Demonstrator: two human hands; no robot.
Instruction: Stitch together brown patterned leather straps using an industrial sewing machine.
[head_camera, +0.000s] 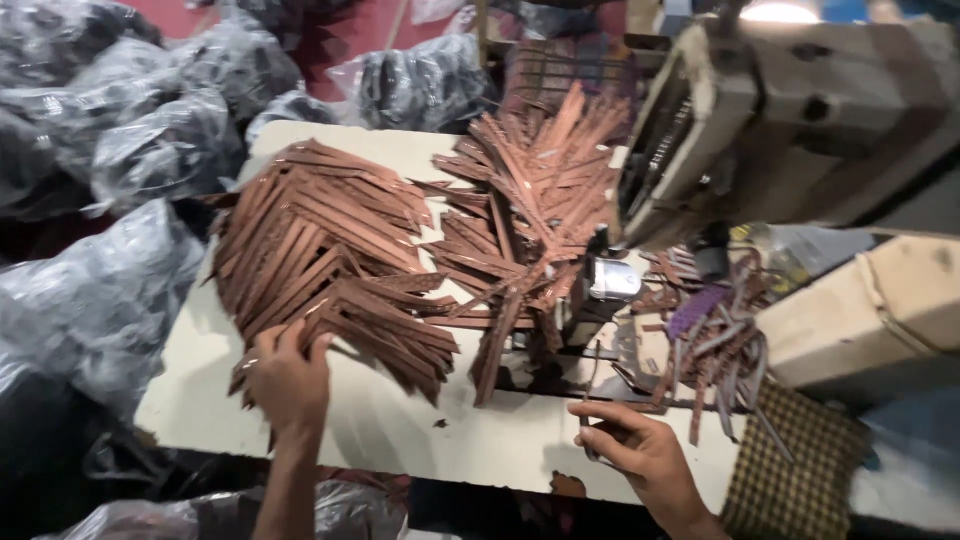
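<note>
While the left hand (288, 385) lies fingers-down on the near edge of a fanned pile of brown strips (320, 255), clamped on a few of them, the right hand (640, 455) rests on the pale surface (420, 440), fingers curled together around a thin dark tool. A 2nd strip heap (530, 200) lies beside the sewing machine (790, 110).

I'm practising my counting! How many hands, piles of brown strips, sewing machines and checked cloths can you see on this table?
Hands: 2, the left hand on the left pile of brown strips, the right hand at the table edge.
Piles of brown strips: 2, counting the right pile.
Sewing machines: 1.
Checked cloths: 1.
Total: 6
</note>
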